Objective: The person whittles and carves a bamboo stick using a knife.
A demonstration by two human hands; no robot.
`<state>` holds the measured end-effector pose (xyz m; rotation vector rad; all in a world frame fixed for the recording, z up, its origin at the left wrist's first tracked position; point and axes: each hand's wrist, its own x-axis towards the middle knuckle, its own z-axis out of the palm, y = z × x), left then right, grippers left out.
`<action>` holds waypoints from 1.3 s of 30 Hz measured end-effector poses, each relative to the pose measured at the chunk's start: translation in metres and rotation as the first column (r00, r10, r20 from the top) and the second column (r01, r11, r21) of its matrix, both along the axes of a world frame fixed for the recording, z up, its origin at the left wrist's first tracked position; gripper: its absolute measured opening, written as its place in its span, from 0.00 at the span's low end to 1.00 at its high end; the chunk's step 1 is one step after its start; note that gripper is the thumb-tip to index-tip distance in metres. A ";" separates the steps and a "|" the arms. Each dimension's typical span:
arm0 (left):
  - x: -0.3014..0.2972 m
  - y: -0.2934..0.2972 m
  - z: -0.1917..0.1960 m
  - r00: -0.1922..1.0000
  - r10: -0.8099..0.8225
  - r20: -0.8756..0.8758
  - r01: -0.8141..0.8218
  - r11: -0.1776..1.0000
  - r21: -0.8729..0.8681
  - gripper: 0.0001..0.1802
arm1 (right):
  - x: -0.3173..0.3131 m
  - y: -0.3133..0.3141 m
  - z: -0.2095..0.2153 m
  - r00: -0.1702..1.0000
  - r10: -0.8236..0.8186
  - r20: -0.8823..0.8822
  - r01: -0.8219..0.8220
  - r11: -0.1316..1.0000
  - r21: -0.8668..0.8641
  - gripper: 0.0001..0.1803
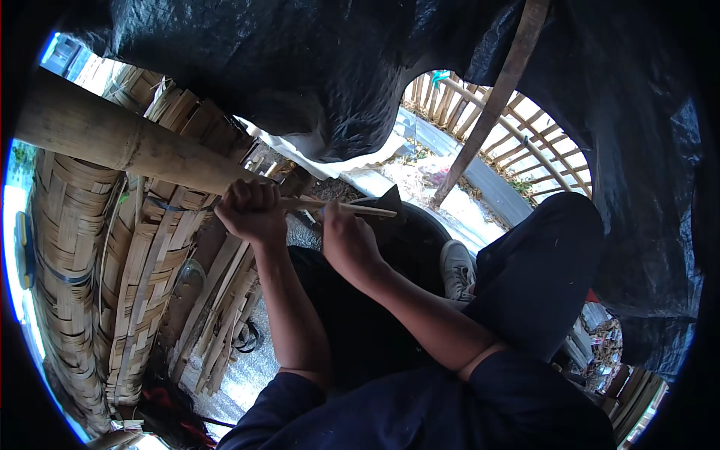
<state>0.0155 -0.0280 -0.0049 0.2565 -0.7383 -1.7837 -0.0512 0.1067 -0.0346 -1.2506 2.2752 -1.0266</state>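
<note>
Two bare hands are seen at work on a thin bamboo strip, which is held level between them near the middle of the view. Far out to the left of the grip, rolls of woven bamboo matting are stood upright, and a thick bamboo pole is laid slantwise above them, its near end reaching almost to the fist. Below and left of the grip, loose split slats are piled on the ground.

The left hand is closed in a tight fist around the left end of the strip, knuckles upward, so that nothing of the strip is seen inside it. Just to the right, the right hand is set against the strip from below; its fingers are curled up to it, but whether they are clamped on the strip or on a tool handle cannot be told. Right of that hand, the strip's free end is met by a dark wedge-shaped blade, which is touching it from above.

Beneath the grip a dark round tub is placed. Further right, a grey shoe and a dark trouser leg are shown. Above everything a black tarpaulin is hung, and beyond it, to the upper right, a bamboo lattice fence is visible.
</note>
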 end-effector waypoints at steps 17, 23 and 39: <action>-0.013 0.003 0.003 0.998 0.009 0.059 -0.006 0.998 -0.059 0.20 | -0.046 0.023 -0.105 0.993 -0.054 0.108 0.036 0.986 0.164 0.14; -0.013 0.004 0.004 0.997 0.033 0.070 -0.028 0.997 -0.073 0.19 | -0.008 -0.001 -0.005 0.964 -0.062 0.259 0.051 0.998 0.047 0.12; -0.004 0.001 0.005 0.991 0.095 0.094 -0.099 0.994 0.040 0.19 | -0.028 0.007 -0.040 0.986 -0.009 0.164 -0.012 0.992 0.129 0.11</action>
